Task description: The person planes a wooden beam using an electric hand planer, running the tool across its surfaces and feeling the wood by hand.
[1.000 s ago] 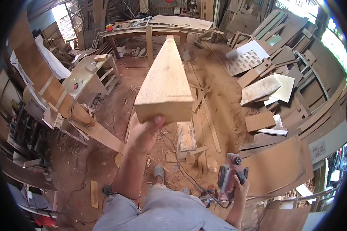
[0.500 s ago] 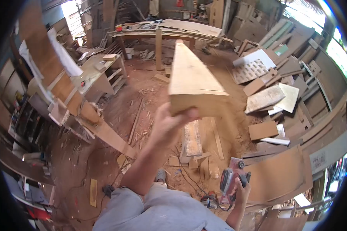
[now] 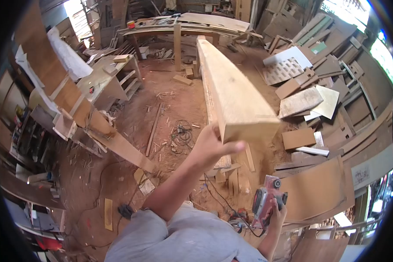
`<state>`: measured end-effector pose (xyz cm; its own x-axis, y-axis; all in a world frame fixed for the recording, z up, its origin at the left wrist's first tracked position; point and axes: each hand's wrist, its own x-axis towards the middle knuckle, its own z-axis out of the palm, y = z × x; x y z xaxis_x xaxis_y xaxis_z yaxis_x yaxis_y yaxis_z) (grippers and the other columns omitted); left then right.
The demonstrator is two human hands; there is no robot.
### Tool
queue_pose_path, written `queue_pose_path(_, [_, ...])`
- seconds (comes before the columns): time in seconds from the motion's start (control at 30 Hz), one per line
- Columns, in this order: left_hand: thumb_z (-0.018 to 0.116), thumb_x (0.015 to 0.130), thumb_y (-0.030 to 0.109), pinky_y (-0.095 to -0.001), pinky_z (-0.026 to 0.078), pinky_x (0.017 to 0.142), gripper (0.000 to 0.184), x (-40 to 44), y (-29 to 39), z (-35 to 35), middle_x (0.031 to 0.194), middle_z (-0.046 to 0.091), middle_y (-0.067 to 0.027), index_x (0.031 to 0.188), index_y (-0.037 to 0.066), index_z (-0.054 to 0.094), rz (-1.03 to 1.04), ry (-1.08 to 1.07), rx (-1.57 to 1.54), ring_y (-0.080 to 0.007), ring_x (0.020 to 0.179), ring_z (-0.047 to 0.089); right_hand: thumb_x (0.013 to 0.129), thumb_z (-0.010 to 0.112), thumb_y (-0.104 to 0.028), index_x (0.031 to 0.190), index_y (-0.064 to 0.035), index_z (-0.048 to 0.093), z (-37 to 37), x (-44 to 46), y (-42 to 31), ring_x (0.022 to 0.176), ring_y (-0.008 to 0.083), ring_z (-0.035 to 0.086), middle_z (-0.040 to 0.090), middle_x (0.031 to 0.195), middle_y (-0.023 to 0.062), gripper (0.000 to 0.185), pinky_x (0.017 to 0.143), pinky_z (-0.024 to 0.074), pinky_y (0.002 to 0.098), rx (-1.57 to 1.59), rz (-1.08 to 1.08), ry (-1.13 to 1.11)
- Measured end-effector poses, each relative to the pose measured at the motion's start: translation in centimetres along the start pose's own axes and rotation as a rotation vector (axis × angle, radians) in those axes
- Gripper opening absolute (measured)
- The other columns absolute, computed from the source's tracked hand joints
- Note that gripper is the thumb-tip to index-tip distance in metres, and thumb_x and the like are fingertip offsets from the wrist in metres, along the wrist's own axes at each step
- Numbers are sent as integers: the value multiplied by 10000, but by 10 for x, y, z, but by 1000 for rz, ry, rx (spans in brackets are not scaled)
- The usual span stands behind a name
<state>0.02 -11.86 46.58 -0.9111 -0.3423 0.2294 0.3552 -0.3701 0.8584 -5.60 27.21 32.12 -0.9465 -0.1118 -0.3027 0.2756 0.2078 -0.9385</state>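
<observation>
A long pale wooden beam [image 3: 238,85] stretches away from me, its squared near end raised toward my face. My left hand [image 3: 216,148] grips it just behind that end, with the thumb across the lower side of the end face and the fingers partly hidden by the wood. Down at my right side, my right hand [image 3: 278,212] is wrapped round the handle of a red electric planer [image 3: 264,203]. The planer is held upright and apart from the beam. Under the beam, a second rough timber [image 3: 208,105] shows in part.
Offcuts [image 3: 233,181] and cords lie on the dirt floor near my feet, with a coiled cable [image 3: 182,133] further out. Stacked boards [image 3: 314,187] line the right. A workbench [image 3: 192,29] stands behind, and a long leaning plank [image 3: 122,144] crosses the left.
The beam's near end has swung right and slightly down with my left hand, exposing its left side. My right hand and the planer have shifted slightly right.
</observation>
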Motion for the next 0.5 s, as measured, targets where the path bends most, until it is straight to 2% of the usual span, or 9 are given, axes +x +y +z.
queue_pose_path(0.03, [998,834,404,-328,548,1043,900,-10,-19,-13,1367,738,-92,1497,-52,595,-58,-69,-51,-170,1222,697,1047,800,-340,909,-48,624,0,-2,0,456,111,530,552,606,12,368,418,426,290,-6,-33,-7])
queue_pose_path(0.1, [960,822,576,-351,516,1122,1060,-37,-58,-26,1478,690,-121,1545,-72,537,-146,-142,-351,-205,1346,660,1063,786,-327,940,-49,612,0,-5,3,461,110,535,553,605,11,350,427,429,288,-23,-93,-15])
queue_pose_path(0.17, [824,923,663,-413,529,1156,981,-71,-109,-36,1474,707,-160,1546,-47,556,-237,-65,-427,-254,1371,673,1072,771,-276,981,-54,594,0,-12,-3,474,111,549,583,639,16,298,437,439,288,-36,-36,-29])
queue_pose_path(0.27, [750,984,649,-437,503,1190,873,-114,-210,-48,1456,719,-144,1532,-8,582,-532,261,-502,-263,1359,680,1069,767,-263,983,-50,602,3,-20,-2,482,115,568,598,649,22,283,444,465,289,-18,52,9])
queue_pose_path(0.37, [758,1011,542,-447,478,1216,731,-141,-314,-81,1436,732,-121,1503,23,607,-858,366,-565,-263,1344,688,1065,767,-262,997,-41,617,11,-28,-2,489,121,585,610,653,27,276,446,481,292,12,102,26])
queue_pose_path(0.4, [755,1020,474,-439,518,1177,636,-142,-329,-80,1417,739,-115,1458,28,637,-901,436,-514,-266,1325,697,1065,766,-261,1004,-37,622,16,-31,-4,490,124,589,614,655,30,273,446,484,293,49,121,37])
queue_pose_path(0.5, [766,1022,426,-405,579,1092,586,-153,-380,-92,1359,765,-110,1444,33,658,-995,544,-404,-257,1231,750,1065,748,-251,1062,-19,650,27,-33,-2,493,144,596,616,666,48,252,446,489,303,172,162,79])
